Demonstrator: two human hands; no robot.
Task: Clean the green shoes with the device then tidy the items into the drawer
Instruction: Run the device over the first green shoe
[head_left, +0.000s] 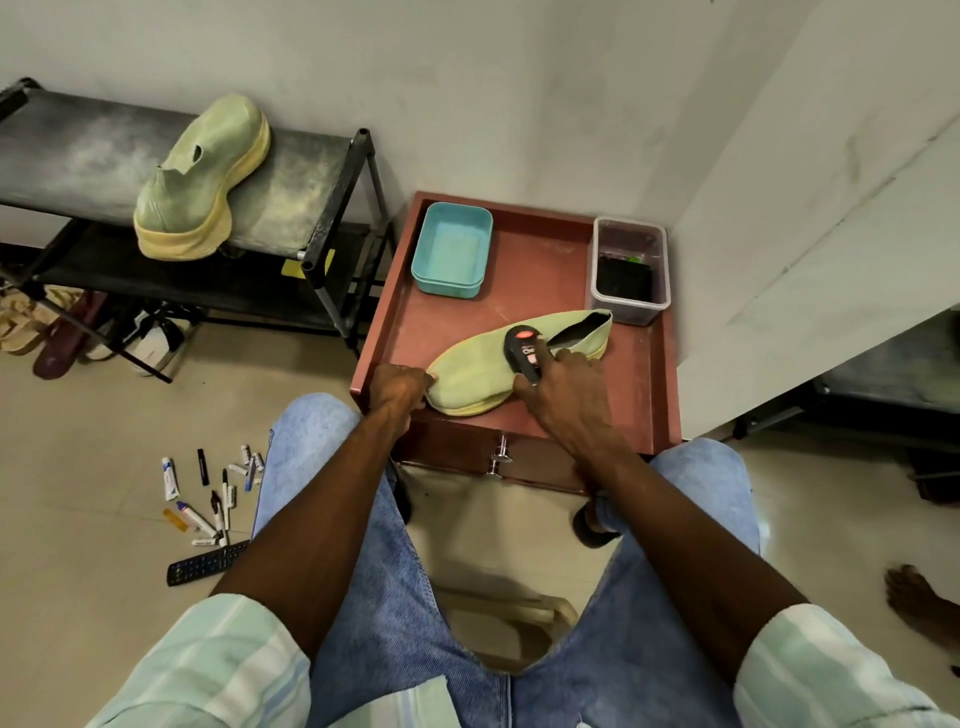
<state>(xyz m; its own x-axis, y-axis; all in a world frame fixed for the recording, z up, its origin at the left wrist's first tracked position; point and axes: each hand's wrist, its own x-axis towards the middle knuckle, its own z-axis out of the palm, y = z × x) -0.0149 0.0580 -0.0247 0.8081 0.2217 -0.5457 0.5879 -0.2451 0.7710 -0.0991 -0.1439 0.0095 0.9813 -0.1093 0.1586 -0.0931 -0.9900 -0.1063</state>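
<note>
Red-brown desk (524, 249) with raised rim and a closed drawer (498, 457) under its front edge carries one green shoe (478, 371), flat on its side, pale ribbed fabric, yellow sole edge, dark opening toward the clear tub (628, 270); second green shoe (200, 179), chunky yellow sole, sits well apart on the black rack (311, 171) at left. Left hand (400, 389) grip clamped on the shoe's toe end, right hand (566, 395) grip clamped on the black device (524, 353), red buttons up, pressed on the shoe's middle. Empty teal tray (452, 249) at the desk's back left.
</note>
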